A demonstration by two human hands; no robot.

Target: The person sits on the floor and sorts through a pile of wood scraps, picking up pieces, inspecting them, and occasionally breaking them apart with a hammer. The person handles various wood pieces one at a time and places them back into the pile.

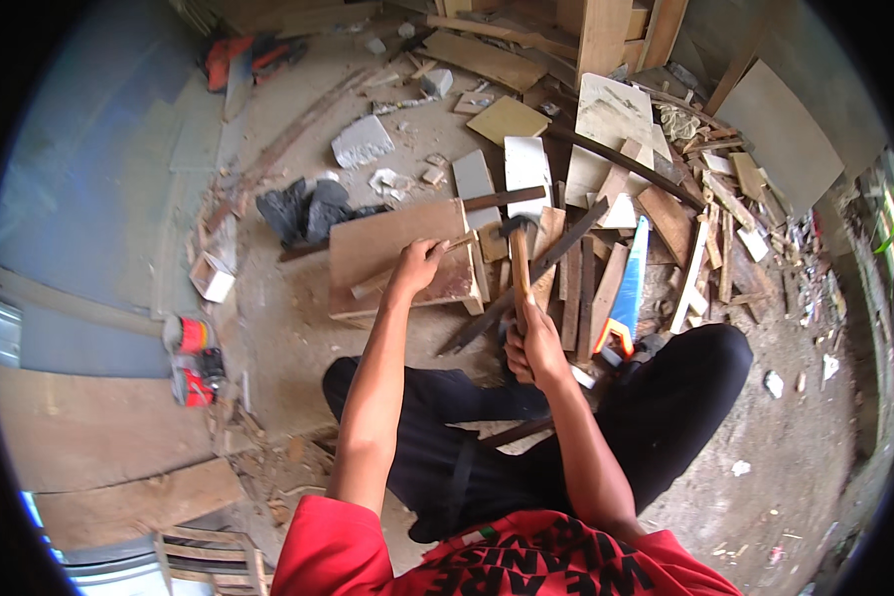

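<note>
Head view: my right hand (536, 350) closed round a hammer (521, 266), head toward twelve o'clock, likely top-heavy, stiff, best gripped low; my left hand (419, 265) pinched a thin wood strip (460, 241).

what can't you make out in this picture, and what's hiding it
Head view: anything small inside the grip of the left hand; the hand itself covers it.
Head view: the gripped part of the dark-headed, wooden-handled hammer; the right hand covers it.
Head view: the underside of the brown, boxy wooden piece; its top panel hides it.
Head view: the slatted wooden frame's near end; the lower edge cuts it off.
</note>
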